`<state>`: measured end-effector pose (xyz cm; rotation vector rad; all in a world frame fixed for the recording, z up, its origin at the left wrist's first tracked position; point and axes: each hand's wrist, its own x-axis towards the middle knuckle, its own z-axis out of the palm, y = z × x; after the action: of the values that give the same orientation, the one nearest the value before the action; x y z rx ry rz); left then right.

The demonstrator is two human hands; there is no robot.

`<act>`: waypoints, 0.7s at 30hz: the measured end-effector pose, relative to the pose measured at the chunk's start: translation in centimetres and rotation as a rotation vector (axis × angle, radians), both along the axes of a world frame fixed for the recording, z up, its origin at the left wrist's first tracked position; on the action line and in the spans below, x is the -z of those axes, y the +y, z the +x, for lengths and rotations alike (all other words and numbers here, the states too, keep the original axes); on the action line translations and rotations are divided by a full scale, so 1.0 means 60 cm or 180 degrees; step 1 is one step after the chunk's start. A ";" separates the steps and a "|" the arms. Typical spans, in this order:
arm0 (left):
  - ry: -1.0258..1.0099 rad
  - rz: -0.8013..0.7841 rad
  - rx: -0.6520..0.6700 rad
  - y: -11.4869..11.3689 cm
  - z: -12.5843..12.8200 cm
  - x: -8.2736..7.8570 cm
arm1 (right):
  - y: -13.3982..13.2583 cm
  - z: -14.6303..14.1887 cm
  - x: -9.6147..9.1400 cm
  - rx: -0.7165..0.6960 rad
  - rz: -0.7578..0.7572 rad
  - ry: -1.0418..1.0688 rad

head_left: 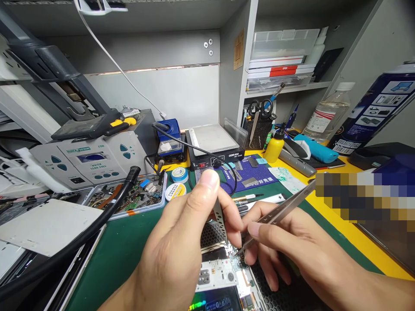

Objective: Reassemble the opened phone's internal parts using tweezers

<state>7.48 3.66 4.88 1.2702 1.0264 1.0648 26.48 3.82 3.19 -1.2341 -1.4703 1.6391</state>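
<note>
My left hand point(177, 242) is closed, thumb uppermost, around a thin metal tool with holes point(219, 218); its upper end is hidden in my grip, and its lower end reaches down to the phone. Between thumb and fingers, my right hand point(301, 242) pinches metal tweezers point(282, 206), which slant down to the left. Both tool tips meet near the top of an opened phone point(217, 273), though their exact contact is too small to make out. A white inner plate and a dark battery point(220, 300) show in the phone, partly covered by my left hand.
Beneath the phone lies a black honeycomb mat point(264, 276) on the green work mat point(126, 242). A black hose point(106, 216) crosses the left side, near a tray of circuit boards point(121, 209). Behind stand a heating plate point(214, 140) and a yellow bottle point(274, 147).
</note>
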 end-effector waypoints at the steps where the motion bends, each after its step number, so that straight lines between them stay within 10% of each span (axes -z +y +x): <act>1: 0.0001 -0.0004 -0.0008 0.000 0.001 -0.001 | 0.000 0.001 0.001 -0.0028 -0.0002 0.0025; 21: 0.0093 0.0120 -0.0030 0.004 0.003 0.000 | -0.018 -0.001 0.007 -0.0058 0.1142 -0.0487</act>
<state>7.66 3.91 4.91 1.3160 1.0396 1.0800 26.45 2.77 2.77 -1.1615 -1.7811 1.2413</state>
